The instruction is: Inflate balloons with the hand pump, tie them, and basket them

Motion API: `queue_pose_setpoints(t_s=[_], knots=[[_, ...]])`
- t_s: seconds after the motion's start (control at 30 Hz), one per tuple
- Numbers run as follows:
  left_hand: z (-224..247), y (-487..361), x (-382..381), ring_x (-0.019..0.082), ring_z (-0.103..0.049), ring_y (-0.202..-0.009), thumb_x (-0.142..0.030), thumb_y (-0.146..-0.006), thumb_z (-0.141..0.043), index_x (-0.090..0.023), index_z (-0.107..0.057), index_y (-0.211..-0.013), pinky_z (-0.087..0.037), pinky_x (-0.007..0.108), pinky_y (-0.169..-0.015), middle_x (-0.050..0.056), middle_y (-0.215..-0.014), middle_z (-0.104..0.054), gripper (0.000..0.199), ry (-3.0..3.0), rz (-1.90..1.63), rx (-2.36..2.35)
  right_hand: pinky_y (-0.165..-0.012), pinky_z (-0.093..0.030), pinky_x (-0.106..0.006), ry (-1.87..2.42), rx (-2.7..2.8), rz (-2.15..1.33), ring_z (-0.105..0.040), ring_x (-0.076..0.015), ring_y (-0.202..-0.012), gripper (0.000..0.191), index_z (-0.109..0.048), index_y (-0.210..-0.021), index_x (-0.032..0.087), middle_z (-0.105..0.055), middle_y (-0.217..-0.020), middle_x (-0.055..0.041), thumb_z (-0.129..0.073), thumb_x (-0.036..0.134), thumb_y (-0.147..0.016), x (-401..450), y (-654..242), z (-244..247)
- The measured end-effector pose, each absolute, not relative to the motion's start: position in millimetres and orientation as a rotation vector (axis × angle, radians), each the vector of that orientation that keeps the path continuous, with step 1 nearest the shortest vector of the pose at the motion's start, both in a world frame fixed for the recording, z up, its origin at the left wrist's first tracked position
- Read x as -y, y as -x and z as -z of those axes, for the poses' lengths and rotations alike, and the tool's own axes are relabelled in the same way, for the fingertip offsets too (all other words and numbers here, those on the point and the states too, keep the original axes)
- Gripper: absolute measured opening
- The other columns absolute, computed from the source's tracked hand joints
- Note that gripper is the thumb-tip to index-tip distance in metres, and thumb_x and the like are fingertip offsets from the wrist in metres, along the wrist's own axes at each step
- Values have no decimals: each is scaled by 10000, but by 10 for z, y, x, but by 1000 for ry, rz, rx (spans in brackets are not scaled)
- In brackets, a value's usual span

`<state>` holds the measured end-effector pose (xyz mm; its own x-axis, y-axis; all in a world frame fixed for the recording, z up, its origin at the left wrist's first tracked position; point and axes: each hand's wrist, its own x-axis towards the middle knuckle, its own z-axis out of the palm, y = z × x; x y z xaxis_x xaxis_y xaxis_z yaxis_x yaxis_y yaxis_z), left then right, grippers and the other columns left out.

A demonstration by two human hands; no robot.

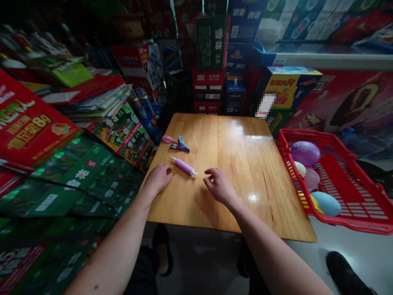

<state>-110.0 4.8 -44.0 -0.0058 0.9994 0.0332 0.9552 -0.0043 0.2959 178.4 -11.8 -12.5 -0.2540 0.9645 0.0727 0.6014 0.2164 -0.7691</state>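
On the wooden table (215, 196), a purple hand balloon pump (184, 166) with a white nozzle and handle lies between my hands. My left hand (159, 179) rests at the table's left side, its fingers curled together by a small yellowish thing (174, 170) too blurred to name. My right hand (218, 184) hovers right of the pump handle, thumb and fingers apart and holding nothing. Beyond the pump lie a flat pink balloon (169, 139), a light blue one (183, 142) and a shiny dark purple piece (179, 148), which looks like another limp balloon.
A red plastic basket (346, 151) beside the table's right edge holds several inflated balloons, including a purple one (305, 153) and a blue one (327, 203). Stacked green cartons (70, 180) crowd the left side. More boxes (208, 82) stand behind the table. A dark shoe (345, 266) shows at lower right.
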Motion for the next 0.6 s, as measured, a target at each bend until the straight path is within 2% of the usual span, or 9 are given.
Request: queue_pose_setpoints(t_s=[0.1,0.2,0.27,0.37,0.47,0.6], knots=[[465,1107,-90,255,-659,-910,-196,-835,-558,-204,-690,-859,-486,346,-839,97,-915,-713,134,-2086,-378,-2075,-842,-484,-332,1474,2051,-719,-647,-215,-951,319,-634,-1196,176,-653,-1148,-123,-608,320,-913,103,-1514,216],[480,1089,-110,254,-652,-880,-169,-828,-539,-204,-664,-809,-480,344,-808,99,-887,-705,131,-2095,-404,-2086,-859,-474,-350,1534,2130,-595,-626,-252,-1014,430,-585,-1274,174,-636,-1171,-136,-638,380,-901,40,-1316,289],[486,1080,-120,256,-647,-865,-169,-830,-531,-204,-648,-798,-477,345,-782,101,-878,-698,126,-2094,-428,-2102,-832,-472,-346,1570,2185,-567,-625,-254,-980,393,-602,-1232,180,-642,-1130,-128,-645,376,-894,-3,-1220,331],[496,1080,-152,252,-644,-862,-173,-846,-515,-203,-639,-805,-476,344,-773,99,-883,-693,134,-2083,-482,-2129,-780,-460,-335,1637,2221,-549,-625,-238,-902,210,-649,-1075,192,-650,-1036,-113,-538,325,-957,-43,-1139,386],[509,1090,-212,243,-644,-889,-178,-866,-500,-204,-638,-813,-478,337,-808,95,-895,-692,151,-2069,-548,-2145,-748,-444,-321,1678,2173,-533,-619,-219,-853,219,-653,-1004,185,-649,-985,-106,-464,295,-992,-78,-1156,415],[527,1082,-291,238,-640,-953,-190,-894,-472,-203,-660,-878,-474,334,-880,91,-941,-698,189,-2048,-633,-2158,-743,-429,-297,1677,2084,-544,-616,-207,-864,193,-667,-1013,180,-651,-965,-95,-520,298,-970,-155,-1340,379]])
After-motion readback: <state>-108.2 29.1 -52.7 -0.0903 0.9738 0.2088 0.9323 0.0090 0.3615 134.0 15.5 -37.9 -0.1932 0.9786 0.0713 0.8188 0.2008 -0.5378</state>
